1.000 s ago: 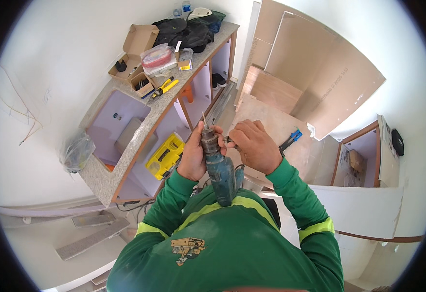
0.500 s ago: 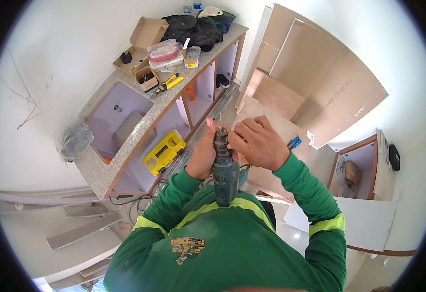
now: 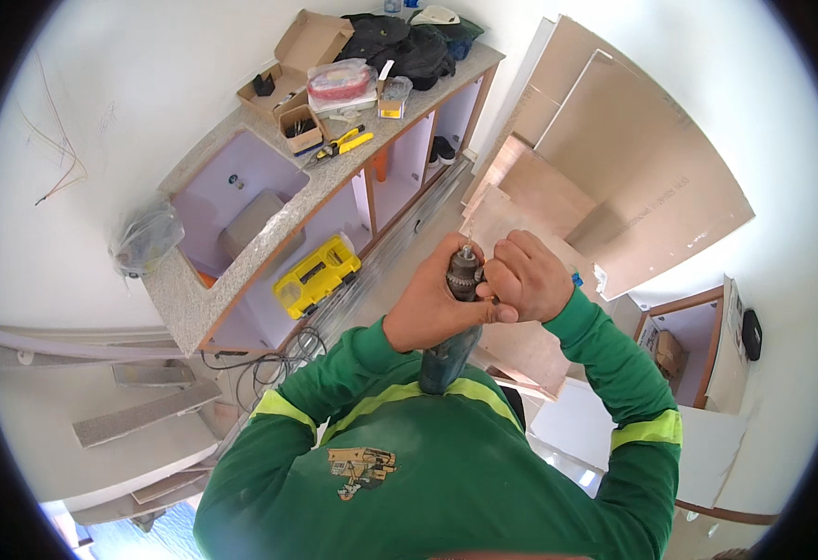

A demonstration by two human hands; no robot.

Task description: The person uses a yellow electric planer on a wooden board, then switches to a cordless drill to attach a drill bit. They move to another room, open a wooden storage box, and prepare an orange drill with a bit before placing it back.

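Observation:
A dark green power drill [image 3: 448, 362] points away from me in front of my body, its rear end against my green shirt. My left hand [image 3: 428, 303] is wrapped round its front, with the thumb lying across below the chuck [image 3: 464, 273]. From the chuck's tip sticks a thin drill bit [image 3: 470, 231], hard to see against the floor. On the right of the chuck my right hand [image 3: 527, 280] is closed in a fist, its fingers touching the chuck's side. Whatever its fingers pinch is mostly hidden.
To the left runs a stone counter [image 3: 283, 217] with a sink cutout, yellow-handled pliers [image 3: 344, 145] and an open cardboard box [image 3: 311, 42]. A yellow tool case [image 3: 317, 277] sits below it. Cables [image 3: 274, 369] lie on the floor. Large brown panels [image 3: 647, 159] lean at the far right.
Both hands and the drill's front have swung to the right, so the drill now tilts. My left thumb has come across below the chuck, and my right fist has turned against its side.

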